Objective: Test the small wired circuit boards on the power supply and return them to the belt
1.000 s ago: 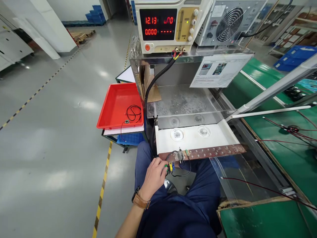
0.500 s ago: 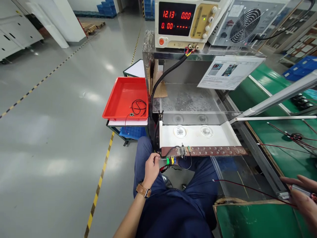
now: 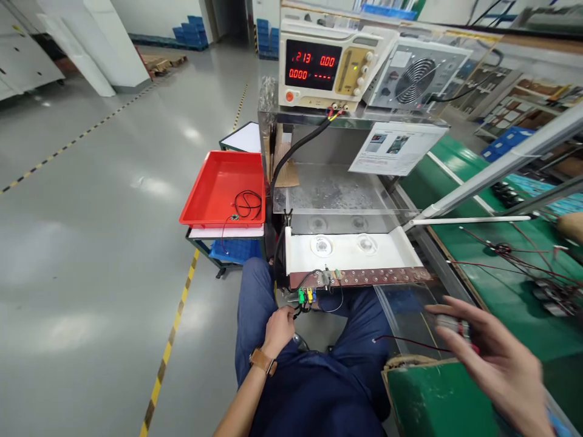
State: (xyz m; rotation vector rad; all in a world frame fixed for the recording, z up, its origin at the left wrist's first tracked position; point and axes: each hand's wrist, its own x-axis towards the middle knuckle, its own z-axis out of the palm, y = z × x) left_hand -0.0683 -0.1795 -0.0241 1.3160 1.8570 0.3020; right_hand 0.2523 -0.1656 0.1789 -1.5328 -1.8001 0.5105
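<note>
My left hand [image 3: 279,329] rests low over my lap, fingers curled, its tips touching a black lead under the green and yellow clip connectors [image 3: 304,296] that hang from the brown terminal strip [image 3: 364,277]. My right hand [image 3: 494,358] is blurred at the lower right. It grips a small silver and red part [image 3: 450,325] from which a thin red wire [image 3: 401,343] trails to the left. Behind the strip lies a white tray [image 3: 387,252] with two round discs.
A power supply [image 3: 325,64] with red digits stands on a steel shelf, a fan unit [image 3: 414,76] beside it. A red bin [image 3: 214,188] with a wired part sits on a cart at left. The green conveyor [image 3: 514,285] at right carries more wired parts.
My right hand has come in from the lower right edge towards the middle, carrying the part and its red wire. My left hand has dropped slightly from the connectors.
</note>
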